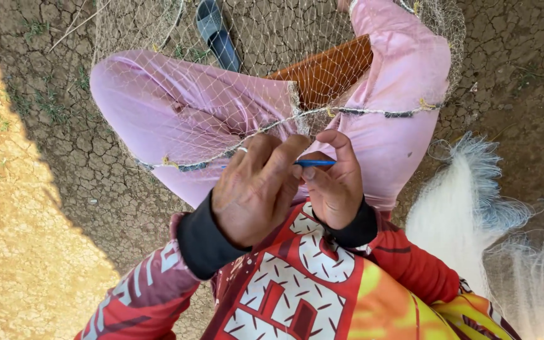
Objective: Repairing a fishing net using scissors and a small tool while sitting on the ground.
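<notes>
Cracked earth (64, 157), fingers (335, 148) pinching blue needle (316, 163), net (221, 107)

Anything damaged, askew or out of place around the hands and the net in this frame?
Nothing stands out. The fishing net lies draped over the pink-trousered knees, its edge rope running across them. The right hand holds a blue netting needle; the left hand pinches the net's edge. A dark sandal lies on the cracked ground.

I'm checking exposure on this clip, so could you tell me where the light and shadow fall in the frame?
Head view: sunlit ground at left is washed out; left hand, right hand and blue tool sit in even shade, sharp; white net pile reads bright.
</notes>
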